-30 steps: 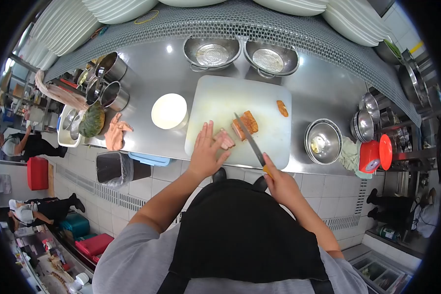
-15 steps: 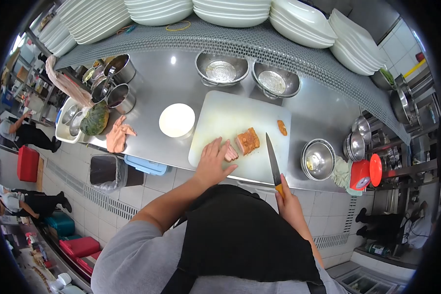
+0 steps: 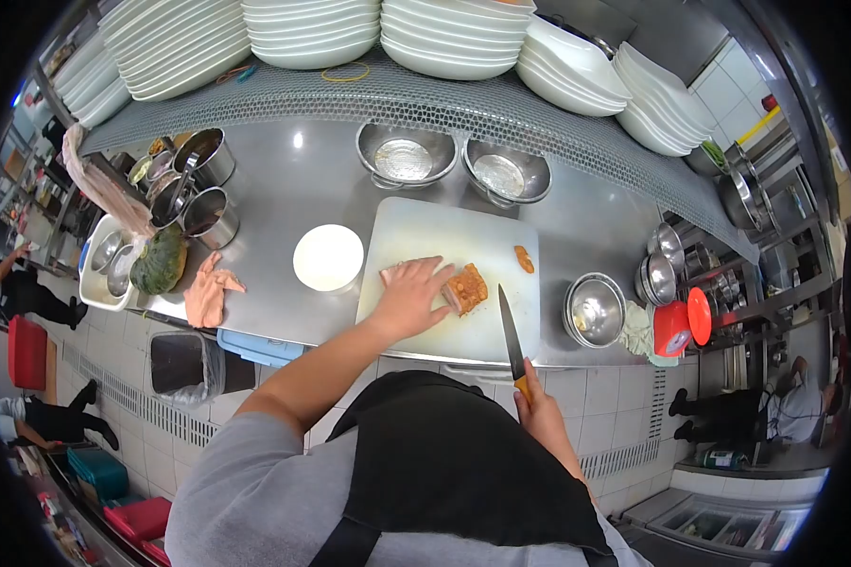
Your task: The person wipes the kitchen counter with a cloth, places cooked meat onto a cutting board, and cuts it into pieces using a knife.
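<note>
White cutting board [image 3: 425, 225]: lying flat on the steel counter [image 3: 269, 194], right in front of the black apron [image 3: 473, 444].
Browned meat block [image 3: 469, 288]: sitting around the middle of that board, crusty side showing.
Left hand [image 3: 408, 300]: palm down over some pale meat slices [image 3: 388, 275] (mostly covered, so don't ask me how many), fingers stretched out and thumb spread away from them. Fingertips are right by the block; honestly can't tell if they touch it.
Right hand [image 3: 539, 411]: fingers wrapped around the handle of the knife [image 3: 511, 331], blade angled out over the board, clear of the block.
Small browned piece [image 3: 524, 259]: off on its own near the board's right edge.
White bowl [image 3: 328, 257]: just beside the board, left side.
Metal bowls [image 3: 596, 312]: stacked to the right of the board, red scale [image 3: 671, 331] farther along.
Green pumpkin [image 3: 160, 262]: way over left, beside a white tub [image 3: 112, 301].
</note>
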